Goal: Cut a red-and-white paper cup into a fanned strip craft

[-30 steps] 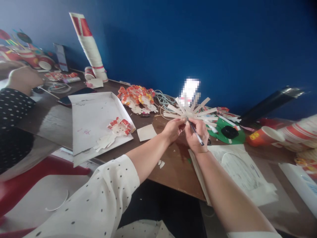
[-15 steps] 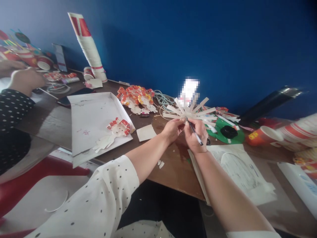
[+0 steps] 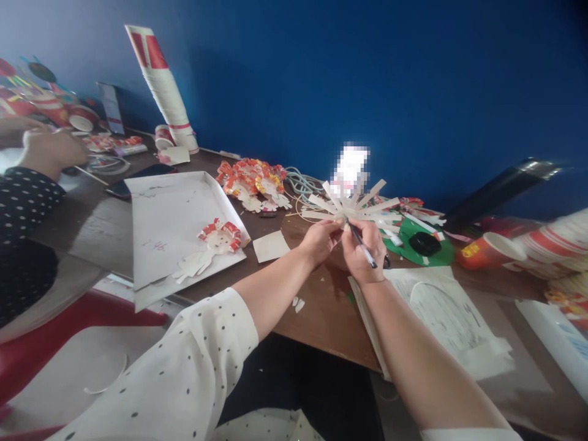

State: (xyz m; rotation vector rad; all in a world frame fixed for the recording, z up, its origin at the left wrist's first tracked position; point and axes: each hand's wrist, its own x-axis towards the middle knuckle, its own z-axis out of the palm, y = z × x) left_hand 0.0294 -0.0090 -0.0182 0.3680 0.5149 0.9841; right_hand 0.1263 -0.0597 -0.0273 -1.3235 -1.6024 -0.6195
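Observation:
A white paper cup cut into strips (image 3: 377,208) fans out above the table, its round base toward me. My left hand (image 3: 321,240) is closed on the near edge of it, thumb and fingers pinching. In my right hand (image 3: 365,251) is a pen (image 3: 366,247), its tip against the base of the cut cup. What the tip marks is too small to make out. A finished paper lion (image 3: 220,237) with a red curled mane and a drawn face lies to the left on a white box lid (image 3: 160,226).
Several curled paper lions (image 3: 252,177) are heaped at the wall beside cords. A tall cup stack (image 3: 168,92) leans back left; a co-worker's hands (image 3: 52,147) are far left. On the right lie a green disc (image 3: 416,242), papers (image 3: 448,318) and paper cups (image 3: 491,251).
Both my hands stay nearly in place on the cut cup and pen. At the far left the co-worker's hands have shifted slightly.

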